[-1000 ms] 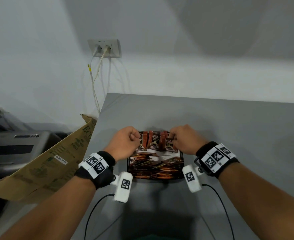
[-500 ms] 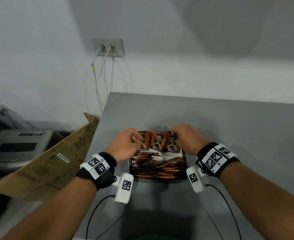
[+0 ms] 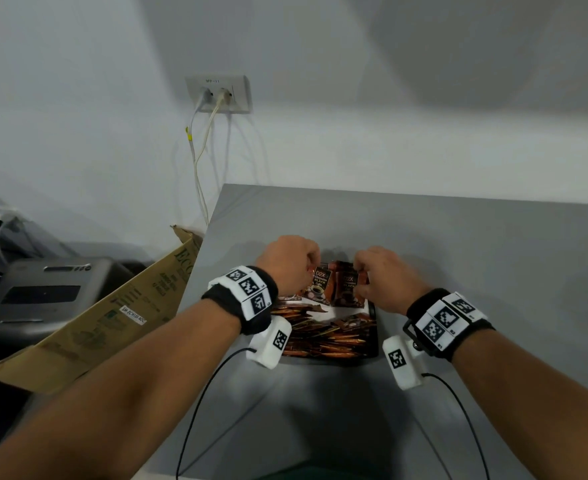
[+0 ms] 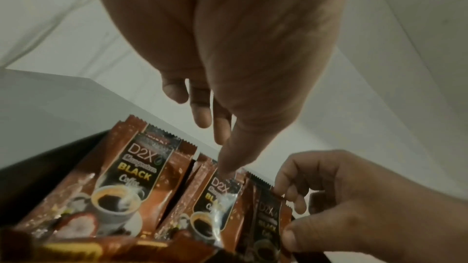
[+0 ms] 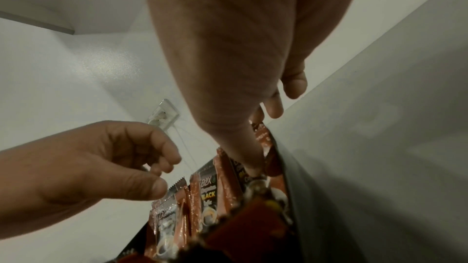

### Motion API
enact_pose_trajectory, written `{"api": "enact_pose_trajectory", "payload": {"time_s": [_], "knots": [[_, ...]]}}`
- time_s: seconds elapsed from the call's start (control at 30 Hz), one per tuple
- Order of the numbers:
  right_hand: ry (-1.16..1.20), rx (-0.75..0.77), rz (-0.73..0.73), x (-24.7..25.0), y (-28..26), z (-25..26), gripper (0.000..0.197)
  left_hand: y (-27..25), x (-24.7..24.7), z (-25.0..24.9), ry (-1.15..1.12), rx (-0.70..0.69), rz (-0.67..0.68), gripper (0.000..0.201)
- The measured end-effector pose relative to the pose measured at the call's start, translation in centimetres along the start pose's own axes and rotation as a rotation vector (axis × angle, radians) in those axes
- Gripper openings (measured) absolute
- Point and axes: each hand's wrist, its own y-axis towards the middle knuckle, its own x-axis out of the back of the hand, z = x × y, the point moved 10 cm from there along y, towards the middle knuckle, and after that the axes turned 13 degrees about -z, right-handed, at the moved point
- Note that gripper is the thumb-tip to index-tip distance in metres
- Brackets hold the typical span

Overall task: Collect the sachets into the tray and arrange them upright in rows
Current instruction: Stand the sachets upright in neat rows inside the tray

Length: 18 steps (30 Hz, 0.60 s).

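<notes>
A black tray (image 3: 374,336) sits on the grey table (image 3: 476,258). Several brown coffee sachets (image 3: 327,336) lie flat in its near part. A row of upright sachets (image 3: 320,284) stands along its far edge. My left hand (image 3: 311,268) pinches the top of the middle upright sachet (image 4: 217,193), thumb in front and fingers behind. My right hand (image 3: 360,277) pinches the rightmost upright sachet (image 4: 268,217), also shown in the right wrist view as the sachet (image 5: 272,159). The left wrist view shows the left hand (image 4: 224,153); the right wrist view shows the right hand (image 5: 255,147).
An open cardboard box (image 3: 112,306) leans against the table's left edge, with a grey printer (image 3: 43,292) beyond it. A wall socket (image 3: 219,95) with cables hangs behind the table corner. Bare tabletop lies right of and behind the tray.
Both hands have drawn closer together over the upright row. Fewer sachet fronts show between them than a second ago.
</notes>
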Motion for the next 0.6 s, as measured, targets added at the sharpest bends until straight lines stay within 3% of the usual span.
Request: {"api": "enact_pose_trajectory", "payload": {"time_s": [0.13, 0.27, 0.6], "knots": [[0.005, 0.003, 0.010, -0.4, 0.1, 0.1, 0.033, 1.1, -1.8, -0.8, 0.188, -0.093, 0.028, 0.021], [0.025, 0.009, 0.009, -0.7, 0.1, 0.2, 0.038, 2.0, -3.0, -0.9, 0.286, -0.165, 0.017, 0.038], [0.035, 0.022, 0.008, -0.8, 0.0, -0.1, 0.034, 2.3, -3.6, 1.0, 0.299, -0.107, 0.048, 0.027]]}}
